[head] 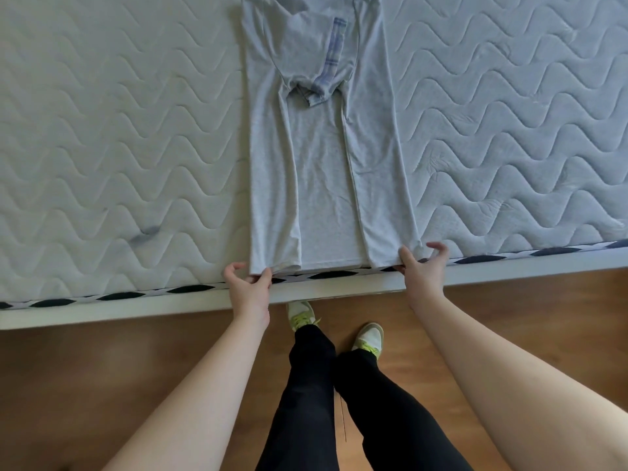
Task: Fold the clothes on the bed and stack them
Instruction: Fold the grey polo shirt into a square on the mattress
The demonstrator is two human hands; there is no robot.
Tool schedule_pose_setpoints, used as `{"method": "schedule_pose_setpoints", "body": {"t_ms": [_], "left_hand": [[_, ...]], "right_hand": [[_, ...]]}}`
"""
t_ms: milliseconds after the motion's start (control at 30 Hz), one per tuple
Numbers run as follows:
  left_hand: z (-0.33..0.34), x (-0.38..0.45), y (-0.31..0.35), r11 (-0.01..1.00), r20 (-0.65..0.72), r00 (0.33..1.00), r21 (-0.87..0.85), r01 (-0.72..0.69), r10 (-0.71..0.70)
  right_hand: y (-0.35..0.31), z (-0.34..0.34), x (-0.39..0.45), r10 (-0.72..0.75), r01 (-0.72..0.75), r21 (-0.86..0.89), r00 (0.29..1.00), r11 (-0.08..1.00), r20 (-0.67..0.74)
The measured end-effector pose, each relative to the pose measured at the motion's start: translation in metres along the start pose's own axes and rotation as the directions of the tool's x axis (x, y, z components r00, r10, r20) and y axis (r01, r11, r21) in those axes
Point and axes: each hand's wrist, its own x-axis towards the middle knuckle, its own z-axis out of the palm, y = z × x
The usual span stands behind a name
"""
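Head view, left hand [247, 283], right hand [422, 265] pinching shirt [326, 185] hem

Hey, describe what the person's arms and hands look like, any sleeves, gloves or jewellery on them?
Both arms are bare up to the frame edge: no sleeves show. The left hand and right hand wear no gloves, and no rings, watch or bracelet are visible.
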Motion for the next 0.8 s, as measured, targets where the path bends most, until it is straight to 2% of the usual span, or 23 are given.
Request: {"method": "schedule_pose_setpoints", "body": {"t_ms": [100,167,200,267,333,367,433,500,567,667,733,800], "left_hand": [[-0.005,-0.011,-0.002,0.955,0.069,0.985,0.241,-0.17,0.157],[-0.007,-0.012,-0.004,0.821,0.197,0.94,0.459,-0.339,0.278],[-0.008,-0.011,-0.005,0.713,0.244,0.91,0.565,-0.415,0.337],[-0.009,-0.01,-0.008,0.438,0.291,0.826,0.737,-0.515,0.482],[-0.005,-0.007,-0.01,0.191,0.399,0.697,0.773,-0.605,0.595],[0.0,-0.005,-0.011,0.082,0.489,0.642,0.755,-0.65,0.591],[0.013,0.001,-0.012,-0.084,0.655,0.601,0.705,-0.704,0.458],[0.026,0.007,-0.016,-0.152,0.716,0.619,0.685,-0.713,0.322],[0.033,0.011,-0.019,-0.19,0.733,0.602,0.67,-0.717,0.315],[0.034,0.014,-0.016,-0.242,0.75,0.499,0.63,-0.738,0.434],[0.033,0.016,-0.015,-0.252,0.756,0.402,0.583,-0.773,0.517],[0.032,0.015,-0.015,-0.237,0.748,0.344,0.549,-0.801,0.568]], "right_hand": [[0.0,-0.005,-0.012,-0.187,0.21,-0.258,0.976,0.943,0.113],[0.003,-0.008,-0.014,-0.273,0.342,-0.373,0.935,0.863,0.226],[0.007,-0.01,-0.014,-0.295,0.386,-0.45,0.919,0.806,0.26],[0.015,-0.014,-0.012,-0.346,0.429,-0.663,0.901,0.613,0.263],[0.021,-0.016,-0.01,-0.403,0.484,-0.775,0.856,0.407,0.324],[0.023,-0.015,-0.01,-0.405,0.545,-0.779,0.817,0.31,0.41],[0.028,-0.01,-0.008,-0.35,0.665,-0.738,0.722,0.114,0.597],[0.034,-0.003,-0.005,-0.303,0.724,-0.69,0.655,-0.013,0.693],[0.035,0.004,0.0,-0.332,0.73,-0.683,0.634,-0.041,0.698],[0.034,0.007,0.006,-0.425,0.736,-0.674,0.593,-0.057,0.684],[0.035,0.005,0.007,-0.5,0.759,-0.647,0.537,-0.065,0.68],[0.035,0.002,0.006,-0.559,0.778,-0.627,0.503,-0.039,0.66]]}}
